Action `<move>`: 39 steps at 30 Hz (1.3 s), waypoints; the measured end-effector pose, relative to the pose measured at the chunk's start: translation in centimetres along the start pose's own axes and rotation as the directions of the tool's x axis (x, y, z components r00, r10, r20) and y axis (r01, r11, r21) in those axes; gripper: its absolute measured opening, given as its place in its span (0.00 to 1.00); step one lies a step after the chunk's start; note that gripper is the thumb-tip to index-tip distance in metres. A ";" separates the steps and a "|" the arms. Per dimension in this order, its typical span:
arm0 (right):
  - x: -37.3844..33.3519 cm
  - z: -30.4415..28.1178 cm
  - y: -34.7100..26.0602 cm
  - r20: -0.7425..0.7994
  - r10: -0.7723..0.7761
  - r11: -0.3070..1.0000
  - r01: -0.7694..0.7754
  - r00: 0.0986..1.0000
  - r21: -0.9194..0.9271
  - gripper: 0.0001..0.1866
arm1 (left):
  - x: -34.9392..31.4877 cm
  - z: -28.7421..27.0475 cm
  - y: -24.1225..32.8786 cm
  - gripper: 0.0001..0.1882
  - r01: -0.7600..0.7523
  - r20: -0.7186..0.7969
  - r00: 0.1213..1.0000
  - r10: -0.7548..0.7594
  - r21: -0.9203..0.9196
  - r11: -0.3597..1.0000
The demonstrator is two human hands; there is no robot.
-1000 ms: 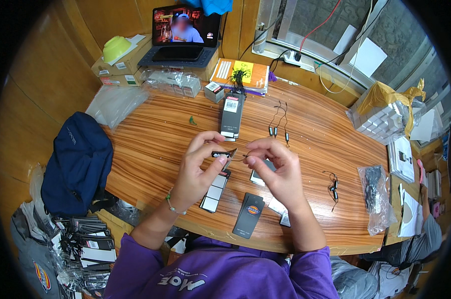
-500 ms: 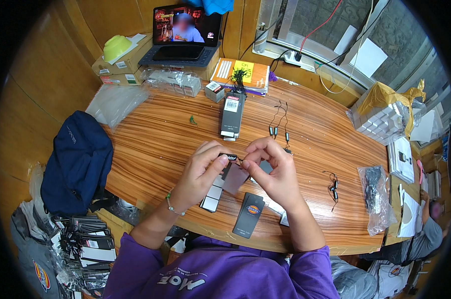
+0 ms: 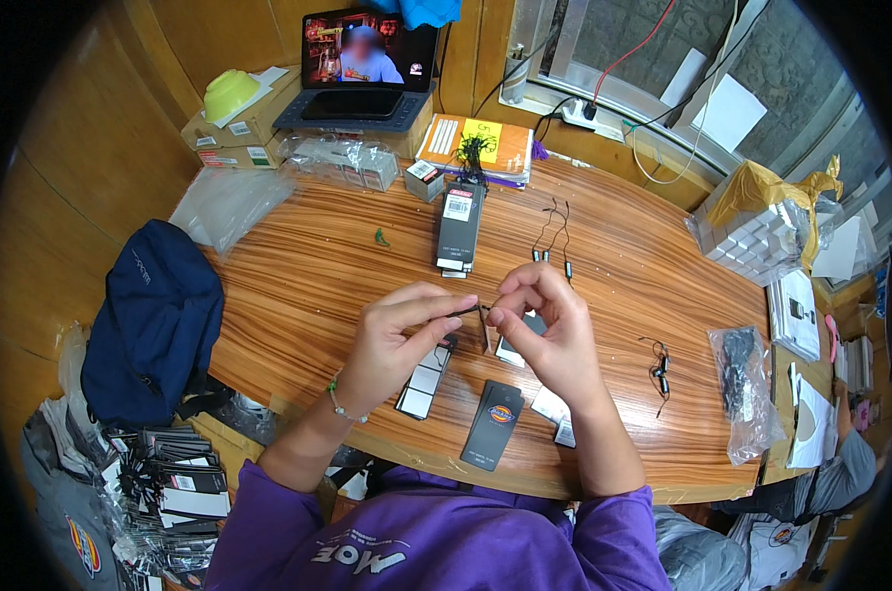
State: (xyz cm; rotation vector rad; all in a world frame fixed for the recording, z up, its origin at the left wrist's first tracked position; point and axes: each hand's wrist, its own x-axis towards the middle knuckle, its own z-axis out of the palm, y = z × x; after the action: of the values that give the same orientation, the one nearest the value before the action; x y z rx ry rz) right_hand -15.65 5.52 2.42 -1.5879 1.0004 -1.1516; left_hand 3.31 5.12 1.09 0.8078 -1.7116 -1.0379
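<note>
Above the middle of the table, my left hand (image 3: 396, 340) pinches the black plastic end of a hang tag string (image 3: 481, 308). My right hand (image 3: 552, 345) pinches the same string from the other side, its fingertips nearly meeting the left ones. A hang tag (image 3: 485, 333) dangles below, turned almost edge-on. Under the left hand lies a stack of tags with white labels (image 3: 422, 386). Dark grey tags with an oval emblem (image 3: 491, 426) lie nearest me. More tags (image 3: 549, 405) lie partly hidden beneath my right hand and wrist.
Beyond my hands stands a stack of grey tags (image 3: 458, 231). Loose black strings (image 3: 554, 236) lie to its right, another bunch (image 3: 660, 369) farther right by a clear bag (image 3: 741, 394). A tablet (image 3: 367, 54) stands at the back; a navy bag (image 3: 152, 325) sits left.
The dangling tag has swung from showing its face to edge-on. The black plastic end in my left fingers has turned, and my right hand has shifted slightly right.
</note>
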 end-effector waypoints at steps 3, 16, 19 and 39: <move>0.0 0.2 0.1 -0.020 -0.016 0.999 0.016 1.000 0.034 0.11 | 0.0 -0.1 -0.2 0.13 -0.034 -0.012 0.999 0.034 -0.038 0.999; 0.2 0.0 0.2 0.077 0.038 0.987 -0.050 0.996 0.153 0.12 | -0.3 -0.1 -0.1 0.11 0.108 -0.026 0.993 -0.113 -0.159 0.981; 0.1 0.1 0.3 0.096 0.045 0.984 -0.061 0.994 0.165 0.13 | -0.3 0.0 -0.4 0.11 0.124 -0.021 0.991 -0.130 -0.176 0.976; 0.3 0.1 0.2 0.161 0.093 0.938 -0.141 0.983 0.316 0.12 | -0.4 -0.2 -0.6 0.10 0.099 -0.018 0.994 -0.104 -0.158 0.982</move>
State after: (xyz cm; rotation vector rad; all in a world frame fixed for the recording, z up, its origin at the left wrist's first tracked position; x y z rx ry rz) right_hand -15.48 5.16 2.25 -1.3077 0.7545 -1.0433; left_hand 3.64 5.21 0.45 0.8103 -1.5579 -1.2098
